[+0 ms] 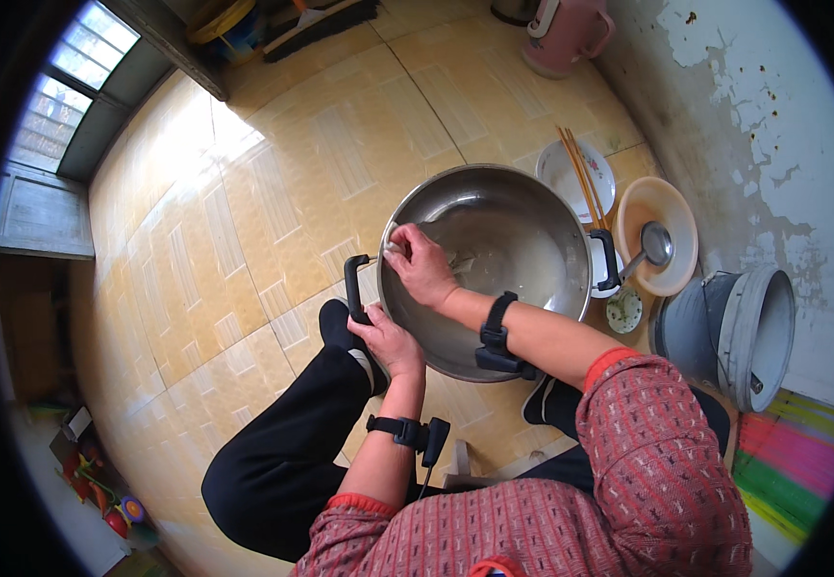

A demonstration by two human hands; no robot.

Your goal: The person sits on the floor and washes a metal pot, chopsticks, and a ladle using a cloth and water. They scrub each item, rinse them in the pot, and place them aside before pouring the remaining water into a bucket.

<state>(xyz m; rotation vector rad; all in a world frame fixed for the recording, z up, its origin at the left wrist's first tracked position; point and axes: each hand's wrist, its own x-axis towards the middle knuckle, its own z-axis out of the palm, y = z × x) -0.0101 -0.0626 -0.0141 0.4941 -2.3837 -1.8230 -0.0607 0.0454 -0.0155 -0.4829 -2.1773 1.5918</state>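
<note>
A large stainless-steel wok [453,353] stands on the tiled floor before me, with a shallow pool of cloudy water [525,267] inside. My left hand [394,345] grips the lower end of its black left handle [352,281]. Inside the left rim, my right hand [422,268] pinches a whitish cloth [389,238] against the edge; the fingers hide most of the cloth. A small pale patch [462,261] shows in the water beside my right wrist, too unclear to name. The black right handle [608,260] is untouched.
Right of the wok are a flowered plate [557,169] with chopsticks [582,173], a peach basin [683,216] with a metal ladle [656,244], a small bowl [624,310] and a tilted grey bucket [694,332]. Farther off stand a pink thermos [564,40] and a broom [323,29].
</note>
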